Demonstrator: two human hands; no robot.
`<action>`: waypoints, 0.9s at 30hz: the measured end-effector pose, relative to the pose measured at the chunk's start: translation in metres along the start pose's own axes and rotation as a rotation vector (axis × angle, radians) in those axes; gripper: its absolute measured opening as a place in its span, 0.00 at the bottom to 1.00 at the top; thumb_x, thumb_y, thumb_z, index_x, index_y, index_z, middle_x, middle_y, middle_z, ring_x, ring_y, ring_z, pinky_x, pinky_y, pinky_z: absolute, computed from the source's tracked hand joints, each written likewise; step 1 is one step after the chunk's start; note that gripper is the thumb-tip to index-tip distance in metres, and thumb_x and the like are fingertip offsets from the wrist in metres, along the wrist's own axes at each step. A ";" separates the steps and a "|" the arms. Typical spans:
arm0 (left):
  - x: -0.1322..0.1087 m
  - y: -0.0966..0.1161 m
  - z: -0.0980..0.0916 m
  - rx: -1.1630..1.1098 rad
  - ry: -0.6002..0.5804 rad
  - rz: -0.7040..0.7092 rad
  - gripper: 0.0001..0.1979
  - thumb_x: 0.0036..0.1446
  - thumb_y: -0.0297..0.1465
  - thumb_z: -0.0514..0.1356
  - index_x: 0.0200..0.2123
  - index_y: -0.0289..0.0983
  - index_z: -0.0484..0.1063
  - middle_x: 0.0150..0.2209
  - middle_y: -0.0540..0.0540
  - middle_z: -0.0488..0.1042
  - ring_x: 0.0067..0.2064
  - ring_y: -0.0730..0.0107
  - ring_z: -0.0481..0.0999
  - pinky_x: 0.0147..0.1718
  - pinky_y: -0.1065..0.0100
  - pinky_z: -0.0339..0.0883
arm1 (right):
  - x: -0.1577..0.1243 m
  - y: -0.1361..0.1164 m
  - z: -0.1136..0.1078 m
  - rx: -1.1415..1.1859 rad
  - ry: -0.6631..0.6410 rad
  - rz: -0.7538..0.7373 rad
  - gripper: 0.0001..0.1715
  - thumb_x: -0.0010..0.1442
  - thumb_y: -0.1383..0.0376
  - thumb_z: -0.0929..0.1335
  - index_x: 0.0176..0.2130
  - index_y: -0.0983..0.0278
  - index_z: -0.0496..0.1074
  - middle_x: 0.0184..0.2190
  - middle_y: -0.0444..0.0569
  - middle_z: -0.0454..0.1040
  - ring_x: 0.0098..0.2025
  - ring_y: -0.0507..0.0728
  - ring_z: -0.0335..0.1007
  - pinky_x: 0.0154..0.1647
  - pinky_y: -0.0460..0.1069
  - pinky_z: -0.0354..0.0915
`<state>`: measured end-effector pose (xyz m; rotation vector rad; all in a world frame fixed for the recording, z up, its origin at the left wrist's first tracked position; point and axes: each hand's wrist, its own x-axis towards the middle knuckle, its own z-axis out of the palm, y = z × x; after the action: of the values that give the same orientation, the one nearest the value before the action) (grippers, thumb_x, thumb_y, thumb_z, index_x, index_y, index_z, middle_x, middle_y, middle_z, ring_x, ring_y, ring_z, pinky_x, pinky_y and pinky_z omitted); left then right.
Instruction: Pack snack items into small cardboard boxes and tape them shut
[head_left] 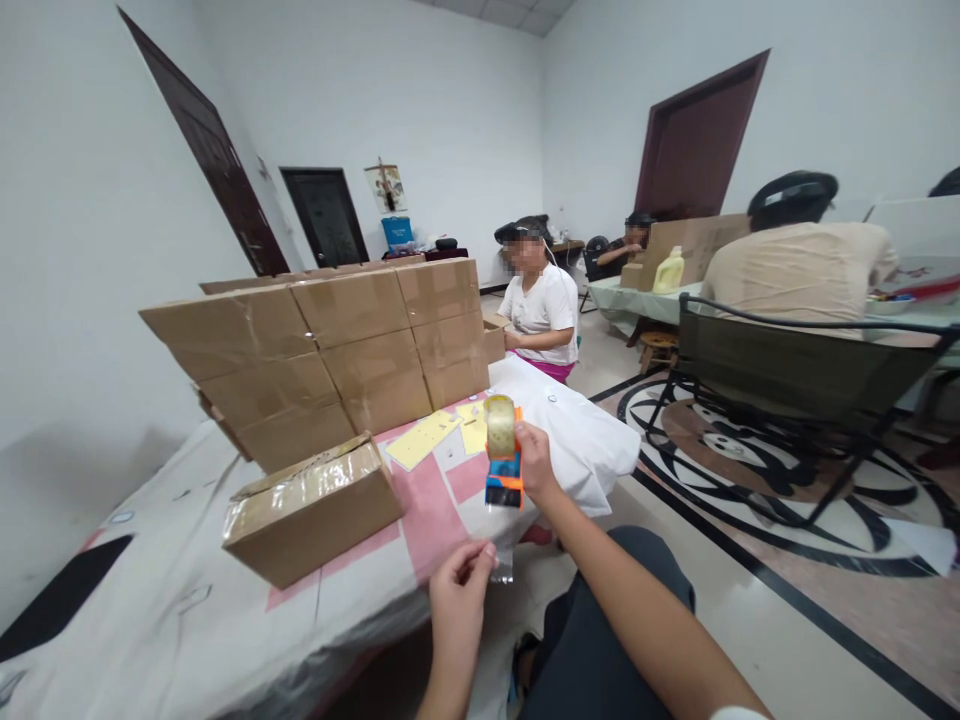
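Observation:
My right hand (535,462) is closed around a tape dispenser (504,482) in blue and orange, raised over the near table edge. A thick roll of clear tape (499,425) sits in its upper part. Lower and to the left, my left hand (461,580) pinches a short piece of clear tape (504,570) between thumb and fingers; whether it joins the roll I cannot tell. Left of both hands a cardboard box (319,530) lies on the table, with shiny clear tape along its top. Neither hand touches this box.
Stacked cardboard boxes (367,350) form a wall behind the single box. Yellow sheets (425,438) lie on the patterned tablecloth (435,510). A person in a white shirt (540,310) sits beyond the table. At right, another person sits in a folding chair (802,360) by a second table.

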<state>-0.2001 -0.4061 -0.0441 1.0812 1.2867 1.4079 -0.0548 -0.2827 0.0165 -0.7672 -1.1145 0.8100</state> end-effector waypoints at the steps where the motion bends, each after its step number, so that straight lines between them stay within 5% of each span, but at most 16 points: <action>1: -0.002 0.001 0.000 0.003 0.000 0.003 0.23 0.42 0.50 0.71 0.31 0.36 0.83 0.30 0.41 0.82 0.32 0.58 0.80 0.33 0.64 0.74 | 0.000 -0.001 -0.002 -0.089 -0.023 -0.053 0.26 0.63 0.48 0.63 0.23 0.61 0.58 0.20 0.40 0.55 0.24 0.51 0.50 0.26 0.48 0.50; 6: -0.004 0.004 -0.003 -0.035 -0.014 -0.031 0.22 0.42 0.50 0.71 0.31 0.36 0.83 0.30 0.41 0.82 0.33 0.57 0.80 0.34 0.64 0.74 | 0.000 -0.008 -0.011 -0.459 -0.053 -0.380 0.21 0.62 0.56 0.64 0.21 0.60 0.57 0.22 0.44 0.58 0.30 0.55 0.56 0.32 0.50 0.54; 13: 0.000 0.007 -0.010 -0.099 -0.035 -0.129 0.26 0.38 0.51 0.72 0.33 0.34 0.82 0.29 0.42 0.82 0.33 0.61 0.79 0.37 0.65 0.72 | 0.001 -0.007 -0.008 -0.527 -0.005 -0.552 0.23 0.61 0.57 0.66 0.20 0.59 0.53 0.19 0.41 0.54 0.26 0.54 0.54 0.28 0.50 0.53; 18: -0.006 0.021 -0.010 -0.139 -0.061 -0.141 0.22 0.40 0.47 0.72 0.33 0.35 0.82 0.28 0.45 0.81 0.32 0.66 0.77 0.36 0.69 0.70 | 0.001 -0.004 -0.010 -0.516 0.010 -0.432 0.23 0.59 0.56 0.69 0.20 0.60 0.57 0.18 0.40 0.56 0.23 0.51 0.54 0.24 0.48 0.54; 22: -0.013 0.031 -0.009 -0.166 -0.116 -0.129 0.18 0.43 0.42 0.71 0.32 0.35 0.82 0.27 0.45 0.80 0.31 0.67 0.77 0.35 0.70 0.69 | 0.000 0.003 -0.012 -0.360 -0.017 -0.255 0.18 0.64 0.53 0.65 0.30 0.63 0.70 0.22 0.43 0.68 0.24 0.53 0.63 0.26 0.48 0.60; 27: -0.013 0.035 -0.007 -0.167 -0.130 -0.102 0.14 0.47 0.40 0.69 0.32 0.35 0.82 0.26 0.46 0.80 0.31 0.68 0.77 0.34 0.71 0.69 | 0.000 0.009 -0.016 -0.333 -0.007 -0.270 0.17 0.63 0.53 0.67 0.34 0.63 0.73 0.25 0.46 0.73 0.27 0.56 0.69 0.31 0.50 0.66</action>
<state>-0.2068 -0.4211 -0.0102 0.9643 1.0951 1.3216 -0.0408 -0.2799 0.0048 -0.8655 -1.3443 0.4044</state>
